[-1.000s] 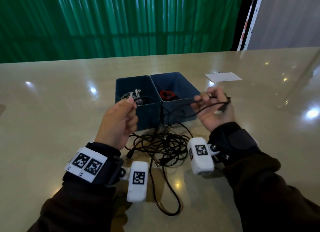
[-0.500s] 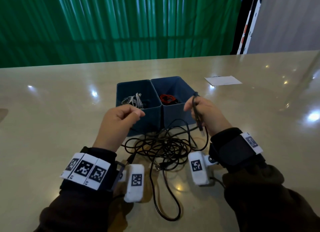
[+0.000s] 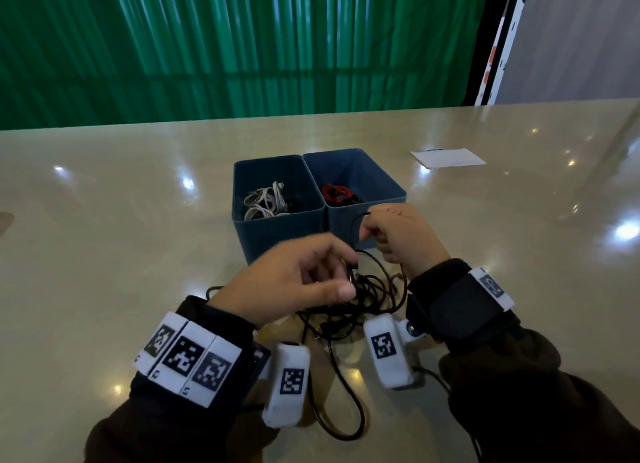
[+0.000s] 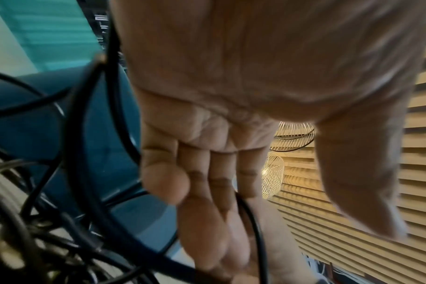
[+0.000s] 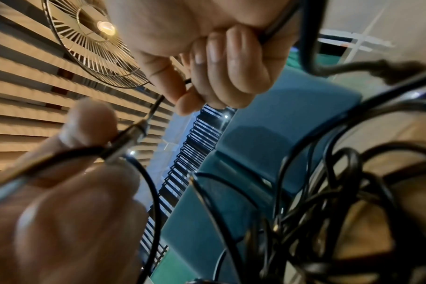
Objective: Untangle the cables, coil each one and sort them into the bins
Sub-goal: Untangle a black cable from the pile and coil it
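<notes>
Head view, right hand (image 3: 401,234) clenching black cable (image 3: 350,237) hanging vertically, left hand (image 3: 298,279) slack-fingered, touching it.

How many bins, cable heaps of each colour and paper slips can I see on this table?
Blue bins: 2, left bin and right bin
White cable bundle: 1
Red cable coil: 1
Black tangle on the table: 1 (its cable count is unclear)
White paper slip: 1
Total: 6
</notes>
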Action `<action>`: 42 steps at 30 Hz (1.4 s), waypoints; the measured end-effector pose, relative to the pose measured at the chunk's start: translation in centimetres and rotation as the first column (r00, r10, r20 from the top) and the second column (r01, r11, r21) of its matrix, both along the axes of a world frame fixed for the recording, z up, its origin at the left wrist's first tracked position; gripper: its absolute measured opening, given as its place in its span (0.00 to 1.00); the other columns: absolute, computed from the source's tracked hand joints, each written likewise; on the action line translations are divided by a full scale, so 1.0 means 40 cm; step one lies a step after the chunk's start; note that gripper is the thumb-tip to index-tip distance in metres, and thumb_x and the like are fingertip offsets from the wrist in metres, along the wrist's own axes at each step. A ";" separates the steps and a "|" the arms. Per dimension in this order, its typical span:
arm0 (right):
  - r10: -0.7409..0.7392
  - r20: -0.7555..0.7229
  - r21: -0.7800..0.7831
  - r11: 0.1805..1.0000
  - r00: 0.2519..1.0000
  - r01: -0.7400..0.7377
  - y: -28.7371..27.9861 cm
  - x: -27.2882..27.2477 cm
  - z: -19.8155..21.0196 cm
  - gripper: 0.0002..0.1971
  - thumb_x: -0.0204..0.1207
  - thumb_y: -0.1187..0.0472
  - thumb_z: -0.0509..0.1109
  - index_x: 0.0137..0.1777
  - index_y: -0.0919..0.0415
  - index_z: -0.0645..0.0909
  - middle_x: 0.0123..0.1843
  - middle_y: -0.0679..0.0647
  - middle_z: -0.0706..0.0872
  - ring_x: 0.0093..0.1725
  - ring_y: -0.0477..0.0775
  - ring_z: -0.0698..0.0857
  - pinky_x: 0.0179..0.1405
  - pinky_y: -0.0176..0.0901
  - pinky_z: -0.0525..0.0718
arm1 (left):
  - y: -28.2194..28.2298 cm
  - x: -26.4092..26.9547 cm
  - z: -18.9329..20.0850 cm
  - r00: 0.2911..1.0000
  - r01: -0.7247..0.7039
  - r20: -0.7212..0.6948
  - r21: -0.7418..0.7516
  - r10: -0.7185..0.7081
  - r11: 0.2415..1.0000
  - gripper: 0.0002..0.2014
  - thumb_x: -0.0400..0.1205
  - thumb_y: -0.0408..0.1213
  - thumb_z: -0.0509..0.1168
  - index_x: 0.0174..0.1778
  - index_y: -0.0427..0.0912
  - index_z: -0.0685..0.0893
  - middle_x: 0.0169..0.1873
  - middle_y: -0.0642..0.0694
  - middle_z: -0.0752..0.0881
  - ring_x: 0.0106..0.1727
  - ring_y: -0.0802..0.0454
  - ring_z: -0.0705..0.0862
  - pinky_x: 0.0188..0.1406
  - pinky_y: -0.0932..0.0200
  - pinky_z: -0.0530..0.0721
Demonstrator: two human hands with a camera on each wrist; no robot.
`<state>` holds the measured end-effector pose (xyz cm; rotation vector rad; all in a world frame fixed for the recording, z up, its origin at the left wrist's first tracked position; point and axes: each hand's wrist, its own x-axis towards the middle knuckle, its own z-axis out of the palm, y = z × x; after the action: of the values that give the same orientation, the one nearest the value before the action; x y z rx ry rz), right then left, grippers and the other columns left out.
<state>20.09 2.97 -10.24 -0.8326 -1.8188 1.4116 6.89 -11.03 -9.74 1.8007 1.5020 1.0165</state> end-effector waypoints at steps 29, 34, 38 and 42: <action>0.461 -0.673 -0.068 0.740 0.578 -0.669 -0.031 -0.009 -0.020 0.04 0.76 0.58 0.69 0.48 0.57 0.80 0.64 0.59 0.85 0.66 0.58 0.81 0.62 0.57 0.82 | 0.016 0.000 -0.014 0.944 -0.210 0.285 0.123 0.168 0.970 0.20 0.75 0.42 0.73 0.59 0.49 0.73 0.50 0.43 0.85 0.53 0.53 0.86 0.53 0.61 0.85; 0.362 -0.496 -0.055 0.894 0.789 -0.445 -0.033 -0.024 -0.030 0.16 0.58 0.40 0.80 0.32 0.53 0.87 0.53 0.52 0.89 0.51 0.50 0.86 0.51 0.45 0.83 | 0.022 0.022 -0.027 0.961 -0.086 0.265 0.034 0.074 0.996 0.13 0.79 0.44 0.63 0.56 0.43 0.76 0.28 0.50 0.83 0.28 0.52 0.80 0.33 0.57 0.80; 0.214 -0.336 0.023 0.975 0.917 -0.220 -0.024 -0.012 -0.021 0.20 0.74 0.45 0.64 0.26 0.55 0.79 0.18 0.49 0.76 0.19 0.47 0.69 0.20 0.35 0.68 | 0.020 0.015 -0.020 0.950 -0.298 0.164 0.227 0.265 0.927 0.13 0.85 0.40 0.56 0.39 0.43 0.81 0.19 0.58 0.71 0.21 0.63 0.68 0.22 0.72 0.65; 0.079 -0.501 0.048 0.997 0.862 -0.063 0.003 0.018 -0.007 0.10 0.76 0.54 0.61 0.37 0.58 0.77 0.23 0.46 0.77 0.23 0.45 0.71 0.22 0.35 0.70 | 0.011 -0.016 -0.009 0.936 -0.353 0.080 0.241 0.344 0.904 0.18 0.88 0.40 0.53 0.36 0.41 0.83 0.19 0.58 0.70 0.23 0.63 0.69 0.24 0.73 0.65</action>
<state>20.80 3.08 -10.52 -0.3315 -1.4680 1.4744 6.26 -10.59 -10.10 1.6987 1.7818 1.4643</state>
